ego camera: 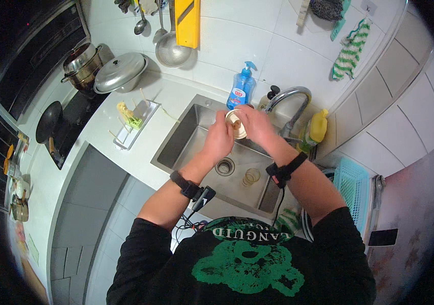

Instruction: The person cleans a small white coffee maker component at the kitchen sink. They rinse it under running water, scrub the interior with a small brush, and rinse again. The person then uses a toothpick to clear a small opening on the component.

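Observation:
Both hands are raised over the stainless steel sink (192,143). Between them is a small round cream-coloured lid or shallow dish (240,132), its hollow side facing me, with a brown patch or bit in the middle. My left hand (219,135) grips its left edge, thumb near the rim. Along the upper right edge, my right hand (257,124) has hold of it, with the fingertips partly hidden. Below, a clear glass jar or cup (251,177) rests on the sink floor, right of the drain strainer (225,166).
A blue pump bottle (241,89) and a curved metal faucet (301,91) stand behind the sink. To its right is a yellow bottle (318,126). A white tray (123,144) with sticks and a green holder lies on the left counter, near a lidded metal basin (121,70).

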The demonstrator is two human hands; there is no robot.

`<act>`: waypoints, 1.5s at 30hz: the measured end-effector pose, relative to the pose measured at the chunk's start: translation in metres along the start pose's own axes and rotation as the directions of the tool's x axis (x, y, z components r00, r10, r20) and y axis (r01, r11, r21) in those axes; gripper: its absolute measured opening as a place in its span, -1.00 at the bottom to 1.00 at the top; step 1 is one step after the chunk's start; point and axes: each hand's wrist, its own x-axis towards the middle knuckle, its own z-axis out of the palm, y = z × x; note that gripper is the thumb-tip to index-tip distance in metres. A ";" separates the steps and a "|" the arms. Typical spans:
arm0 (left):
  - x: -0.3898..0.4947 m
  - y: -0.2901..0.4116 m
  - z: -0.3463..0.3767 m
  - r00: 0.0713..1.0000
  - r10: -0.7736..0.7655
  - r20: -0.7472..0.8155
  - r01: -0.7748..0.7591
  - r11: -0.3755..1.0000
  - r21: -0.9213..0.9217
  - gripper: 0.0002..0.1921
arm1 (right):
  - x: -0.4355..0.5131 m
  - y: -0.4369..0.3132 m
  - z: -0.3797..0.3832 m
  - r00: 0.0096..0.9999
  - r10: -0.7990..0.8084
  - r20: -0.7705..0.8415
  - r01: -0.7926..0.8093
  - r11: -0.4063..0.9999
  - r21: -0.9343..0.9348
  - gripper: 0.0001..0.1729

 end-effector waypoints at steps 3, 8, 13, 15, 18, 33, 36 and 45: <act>-0.003 0.003 -0.001 1.000 -0.009 0.012 0.009 1.000 -0.003 -0.74 | 0.004 0.008 -0.009 0.995 -0.054 0.086 0.057 0.998 -0.032 -0.74; 0.016 0.000 -0.026 0.956 -0.099 0.276 0.046 0.980 0.193 -0.72 | -0.007 0.005 -0.013 0.967 -0.255 0.020 0.256 0.967 -0.018 -0.72; 0.028 0.002 -0.028 0.956 -0.036 0.292 -0.039 0.969 0.246 -0.75 | -0.005 -0.004 -0.012 0.983 -0.180 -0.023 0.181 0.982 0.053 -0.74; 0.022 0.004 -0.022 0.985 -0.041 0.169 0.000 0.972 0.236 -0.76 | -0.002 -0.006 -0.010 0.997 0.076 0.034 -0.077 0.996 0.037 -0.72; 0.017 0.007 -0.016 0.996 -0.065 0.058 0.052 0.978 0.202 -0.78 | -0.004 -0.006 -0.003 0.979 0.195 0.056 -0.193 0.980 -0.039 -0.69; 0.015 0.008 -0.019 0.995 -0.044 0.086 0.028 0.982 0.188 -0.80 | 0.011 -0.013 -0.034 0.981 -0.096 0.168 0.149 0.929 -0.338 -0.61; 0.019 0.008 -0.021 0.999 -0.041 -0.023 0.043 0.993 0.114 -0.79 | 0.000 -0.019 -0.010 0.996 0.066 -0.058 -0.073 0.989 -0.128 -0.64; 0.014 0.015 -0.015 0.985 -0.147 -0.093 0.143 0.988 -0.052 -0.67 | 0.016 -0.014 -0.035 0.997 0.020 0.071 -0.020 1.000 -0.004 -0.69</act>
